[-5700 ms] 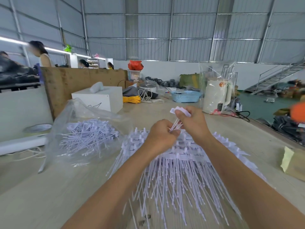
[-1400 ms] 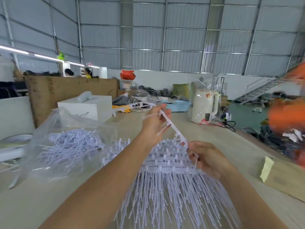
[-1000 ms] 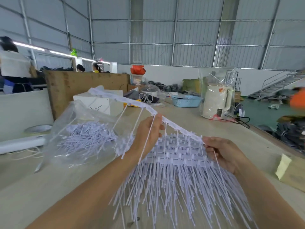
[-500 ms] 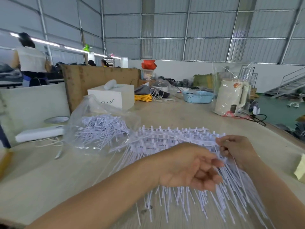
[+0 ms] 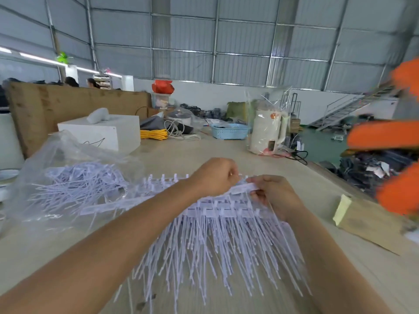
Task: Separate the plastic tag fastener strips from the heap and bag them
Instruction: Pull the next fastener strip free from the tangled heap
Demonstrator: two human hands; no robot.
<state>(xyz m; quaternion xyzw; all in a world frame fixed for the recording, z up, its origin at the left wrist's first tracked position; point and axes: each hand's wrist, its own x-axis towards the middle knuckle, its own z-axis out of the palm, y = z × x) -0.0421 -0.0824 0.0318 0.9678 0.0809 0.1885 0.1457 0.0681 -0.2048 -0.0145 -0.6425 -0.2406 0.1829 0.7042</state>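
Note:
A heap of white plastic tag fastener strips (image 5: 217, 234) fans out over the wooden table in front of me. At the heap's far edge my left hand (image 5: 215, 177) and my right hand (image 5: 275, 196) meet. Both pinch the white bar of one strip (image 5: 243, 189), the left at its left part, the right at its right end. To the left lies a clear plastic bag (image 5: 68, 175) holding several loose fasteners, its mouth toward the heap. A separate strip bar (image 5: 108, 206) lies between bag and heap.
A white box (image 5: 102, 134) stands behind the bag. Farther back are a yellow cable coil (image 5: 154, 134), a blue basket (image 5: 229, 131) and a wrapped white kettle (image 5: 267, 132). A cardboard piece (image 5: 367, 220) lies at right. A blurred orange shape (image 5: 390, 137) is at the right edge.
The strip stretched between my hands a second ago now lies by the bag. My left hand came back from the near side to the heap's far edge and pinches a strip beside my right hand.

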